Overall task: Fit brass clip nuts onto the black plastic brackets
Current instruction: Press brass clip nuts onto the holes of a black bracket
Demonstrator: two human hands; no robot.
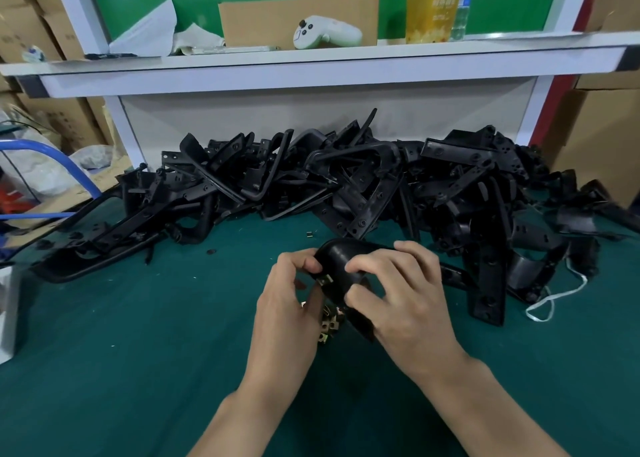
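Both hands hold one curved black plastic bracket above the green mat. My right hand grips its middle and lower part from the right. My left hand pinches its left edge, where a brass clip nut sits on the bracket between thumb and fingers. Several loose brass clip nuts lie on the mat just beneath the hands, partly hidden by my left hand. One more small clip nut lies alone farther back.
A big heap of black plastic brackets spans the back of the green mat. A white cord trails at the right. A white shelf overhangs the heap, bearing a controller, cardboard and a bottle.
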